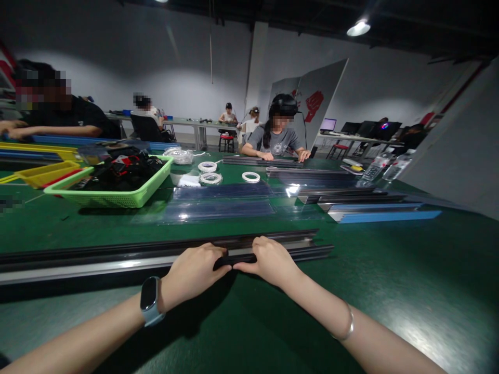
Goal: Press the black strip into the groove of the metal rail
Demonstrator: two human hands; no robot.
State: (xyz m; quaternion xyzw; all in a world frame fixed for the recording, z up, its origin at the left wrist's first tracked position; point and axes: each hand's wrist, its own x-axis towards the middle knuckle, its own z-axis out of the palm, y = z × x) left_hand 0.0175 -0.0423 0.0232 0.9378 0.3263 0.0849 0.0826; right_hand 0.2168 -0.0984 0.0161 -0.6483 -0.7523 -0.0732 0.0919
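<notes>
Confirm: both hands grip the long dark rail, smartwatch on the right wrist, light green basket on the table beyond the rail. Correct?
No: the smartwatch is on the left wrist, not the right, as the head view shows. The rest stands: the left hand and right hand both grip the long dark rail, and the light green basket is on the table beyond it.

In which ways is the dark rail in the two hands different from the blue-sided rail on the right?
The dark rail is black and silvery; the blue-sided rail shows bright blue. The left hand and right hand hold the dark rail; the blue-sided rail lies untouched. Both are long and straight.
</notes>
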